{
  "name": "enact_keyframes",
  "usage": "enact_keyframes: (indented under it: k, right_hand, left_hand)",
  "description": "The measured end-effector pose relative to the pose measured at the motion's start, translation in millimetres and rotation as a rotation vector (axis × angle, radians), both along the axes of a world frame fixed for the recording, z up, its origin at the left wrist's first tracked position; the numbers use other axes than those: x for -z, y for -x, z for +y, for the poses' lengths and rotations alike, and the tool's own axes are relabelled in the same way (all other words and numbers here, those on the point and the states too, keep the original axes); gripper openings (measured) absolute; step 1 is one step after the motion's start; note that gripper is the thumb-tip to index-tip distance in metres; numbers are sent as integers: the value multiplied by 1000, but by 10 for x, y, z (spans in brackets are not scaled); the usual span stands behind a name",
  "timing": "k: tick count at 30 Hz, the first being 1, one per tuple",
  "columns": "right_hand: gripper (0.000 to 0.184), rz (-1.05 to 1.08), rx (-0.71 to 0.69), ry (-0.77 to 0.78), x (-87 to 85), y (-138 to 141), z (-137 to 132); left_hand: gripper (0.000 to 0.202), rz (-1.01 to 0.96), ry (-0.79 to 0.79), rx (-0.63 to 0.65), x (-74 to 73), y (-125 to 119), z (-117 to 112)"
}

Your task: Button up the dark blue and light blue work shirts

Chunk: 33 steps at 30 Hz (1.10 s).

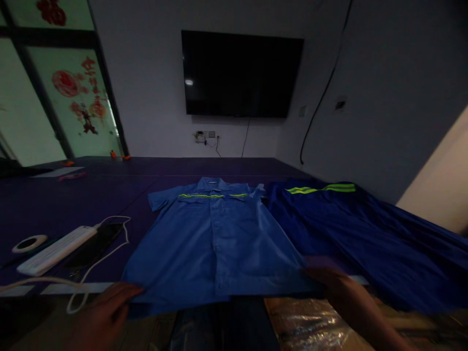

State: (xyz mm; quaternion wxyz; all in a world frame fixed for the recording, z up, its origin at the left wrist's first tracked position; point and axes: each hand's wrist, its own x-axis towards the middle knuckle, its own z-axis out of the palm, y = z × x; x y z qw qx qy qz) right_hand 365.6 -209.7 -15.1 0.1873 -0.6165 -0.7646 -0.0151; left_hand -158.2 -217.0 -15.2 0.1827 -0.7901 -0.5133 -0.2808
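Note:
A light blue short-sleeved work shirt lies front up on the purple table, its collar away from me and a yellow-green stripe across the chest. Its lower hem hangs a little over the near edge. My left hand grips the hem's left corner, fingers closed on the cloth. At the right corner, my right hand is closed on the hem, pulling the cloth outward; its fingertips are partly hidden and blurred. A darker blue garment with yellow-green bands lies to the right, partly beside the shirt's right sleeve.
On the left of the purple table are a white power strip, a dark phone, a white cable and a round white object. A box wrapped in clear plastic stands below the near edge.

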Motion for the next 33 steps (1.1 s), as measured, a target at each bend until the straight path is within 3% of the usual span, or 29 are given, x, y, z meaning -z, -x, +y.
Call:
enact_keyframes:
  k: [3, 5, 9, 12, 15, 19, 22, 26, 30, 33]
  right_hand:
    - [37, 28, -62, 98, 13, 27, -2]
    - [31, 85, -90, 119, -66, 69, 34]
    - [34, 189, -114, 52, -416, 248, 276]
    - [40, 187, -237, 10, -719, 469, 653]
    - [43, 137, -312, 12, -917, 679, 1210]
    - [39, 50, -341, -11, -959, 822, 2150]
    - [36, -5, -250, -28, -873, 841, 2882]
    - [40, -49, -93, 32, -665, 810, 3734]
    - [47, -79, 83, 102, -419, 737, 4317]
    - [53, -116, 184, 122, -298, 702, 4529]
  left_hand:
    - [22, 47, 21, 90, 29, -43, -53]
    - [26, 52, 37, 113, -22, -119, -46]
    - [25, -10, 38, 175, -358, -413, 221]
    - [27, -61, 33, 202, -710, -717, 715]
    - [32, -148, 13, 169, -992, -998, 1421]
    - [35, -200, -2, 65, -1134, -1245, 2457]
    - [35, -131, 65, -68, -1064, -1296, 3134]
    - [41, -35, 265, -288, -778, -1142, 3821]
    - [47, 5, 417, -443, -427, -825, 4287]
    - [47, 28, 455, -464, -280, -617, 4504]
